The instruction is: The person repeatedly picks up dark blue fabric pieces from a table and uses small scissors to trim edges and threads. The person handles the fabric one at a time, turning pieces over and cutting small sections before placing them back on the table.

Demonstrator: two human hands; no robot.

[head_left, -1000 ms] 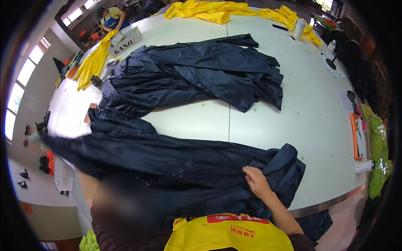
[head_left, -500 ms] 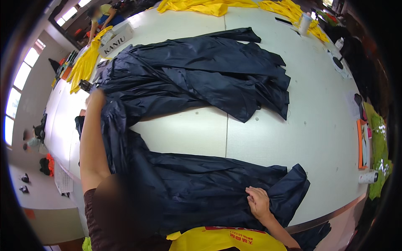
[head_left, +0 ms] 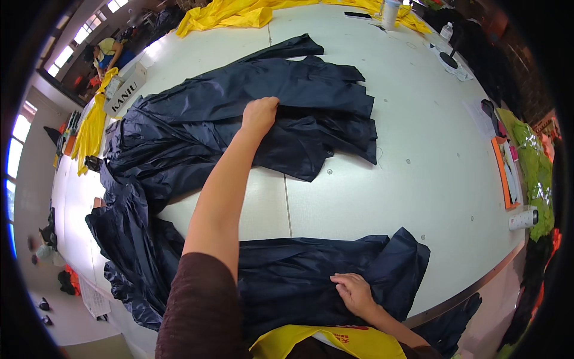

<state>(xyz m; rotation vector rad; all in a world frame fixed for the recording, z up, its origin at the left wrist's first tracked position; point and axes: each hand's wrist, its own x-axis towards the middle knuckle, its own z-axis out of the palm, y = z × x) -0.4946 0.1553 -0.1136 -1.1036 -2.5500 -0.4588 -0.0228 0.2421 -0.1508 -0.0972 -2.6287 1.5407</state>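
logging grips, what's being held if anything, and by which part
The left hand appears to grip the far dark cloth by a fold near its middle. The right hand rests on the near dark cloth, apparently gripping nothing.

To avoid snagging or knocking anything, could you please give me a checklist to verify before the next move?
1. Left hand closed at a fold of the far glossy dark-navy fabric: ok.
2. Right hand resting on the near glossy dark-navy fabric: ok.
3. Near fabric lying smooth: not ok, it is creased and folded over at its right end.
4. White cylindrical tumbler clear of both fabrics: ok.
5. Nothing trapped underneath the fabrics: cannot tell, their undersides are hidden.
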